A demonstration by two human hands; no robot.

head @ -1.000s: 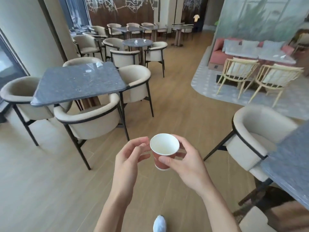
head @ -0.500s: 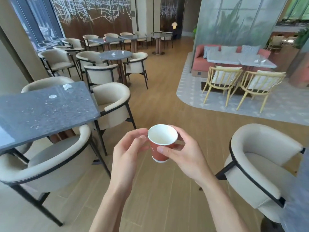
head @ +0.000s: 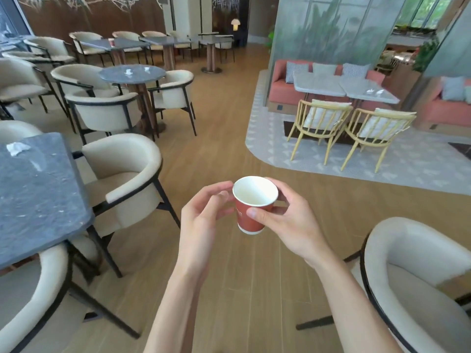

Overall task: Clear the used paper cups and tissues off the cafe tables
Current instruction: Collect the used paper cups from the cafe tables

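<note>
A red paper cup with a white, empty-looking inside is upright in mid-air over the wooden floor. My right hand grips it around the side, thumb in front. My left hand is just left of the cup with loosely curled fingers, fingertips at the rim, holding nothing I can see. A crumpled tissue lies on the dark stone table at my left. Two more tissues lie on the round table further back. Another red cup stands on a far table.
Cream armchairs ring the left tables, and another armchair is close on my right. A light table with tissues, yellow chairs and a pink sofa sit on a grey rug at the right. Wooden floor runs ahead between them.
The view has moved forward and turned right, so the dark table slid to the left edge. Both hands and the cup keep the same pose.
</note>
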